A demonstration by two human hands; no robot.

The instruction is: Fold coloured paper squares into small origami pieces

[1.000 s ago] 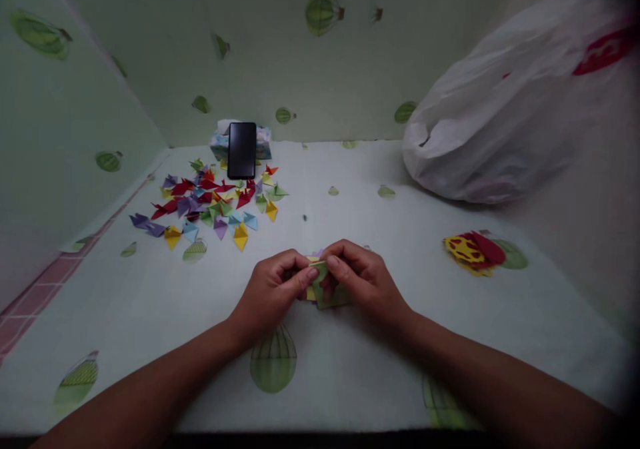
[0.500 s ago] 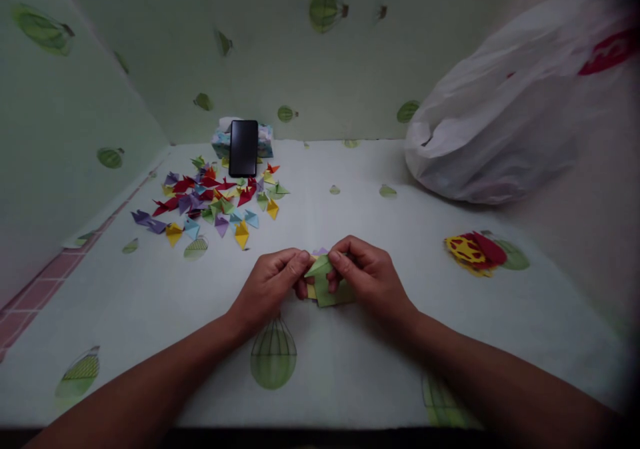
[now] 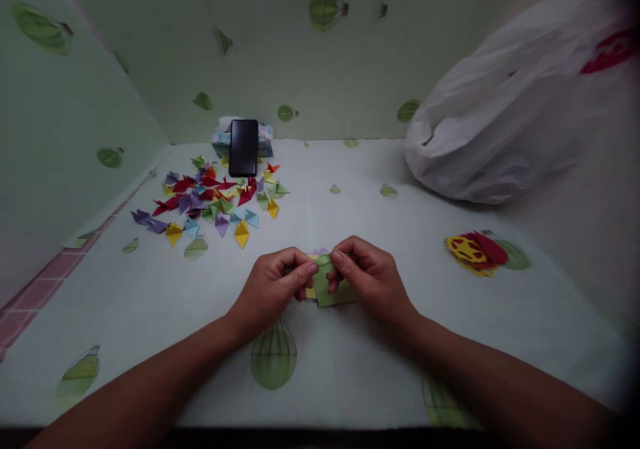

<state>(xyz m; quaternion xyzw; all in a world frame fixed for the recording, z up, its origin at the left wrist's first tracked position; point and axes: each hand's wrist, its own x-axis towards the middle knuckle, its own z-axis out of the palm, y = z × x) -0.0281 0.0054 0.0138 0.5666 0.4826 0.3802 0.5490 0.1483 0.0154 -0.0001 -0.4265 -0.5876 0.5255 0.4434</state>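
Note:
My left hand (image 3: 280, 277) pinches one side of a small folded piece of green paper (image 3: 325, 261) between thumb and forefinger. The other side is pinched by my right hand (image 3: 367, 274), whose curled fingers partly cover the paper. Under the fingertips lies a stack of small coloured sheets: a green sheet (image 3: 333, 294) on top, with a yellow sheet (image 3: 311, 293) and a bit of purple paper showing at the edges. Where the folded piece ends against the same-coloured sheet is hard to make out.
A pile of folded paper cranes (image 3: 200, 199) in several colours spreads at the back left. Behind it a phone (image 3: 243, 148) leans on a tissue box (image 3: 265, 141). Red and yellow cut-outs (image 3: 473, 250) lie to the right, below a big white plastic bag (image 3: 490, 129).
My left thumb has moved slightly right and down along the folded green paper, and its pointed left flap no longer shows. My right hand has hardly moved.

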